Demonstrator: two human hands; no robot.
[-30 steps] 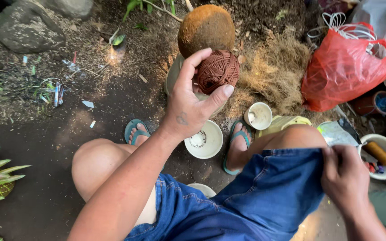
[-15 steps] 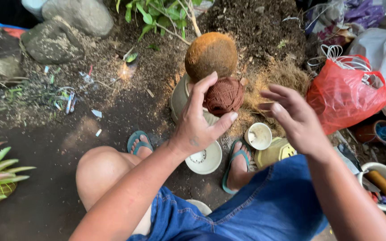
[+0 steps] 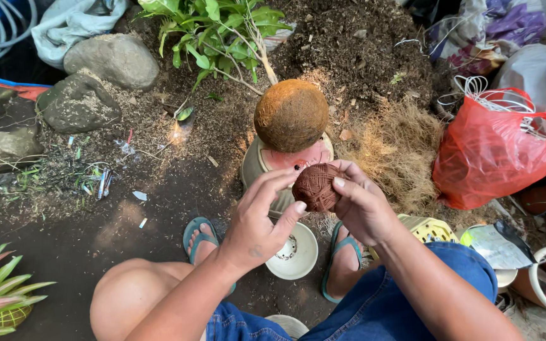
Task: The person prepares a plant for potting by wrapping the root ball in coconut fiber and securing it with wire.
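L hand (image 3: 257, 221) & R hand (image 3: 364, 205) raised together, fingers curled, thumbs facing.

We see a reddish-brown ball of twine (image 3: 315, 187) with a criss-cross wound pattern, and behind it a tan-brown fibrous ball (image 3: 291, 115) on a grey-green pot (image 3: 257, 165) with a pinkish-red top. Our shorts (image 3: 387, 303) are blue denim, our sandals (image 3: 200, 237) teal, the small bowl (image 3: 293, 251) cream-white. A plastic bag (image 3: 491, 151) is bright red; the soil (image 3: 349, 50) dark brown.

1. Outdoor garden work spot: bare soil (image 3: 159, 189), rocks (image 3: 77, 101), a leafy plant (image 3: 216, 31).
2. Empty pots (image 3: 293, 251) and coconut fibre (image 3: 393, 151) about (home potting corner, plainly).
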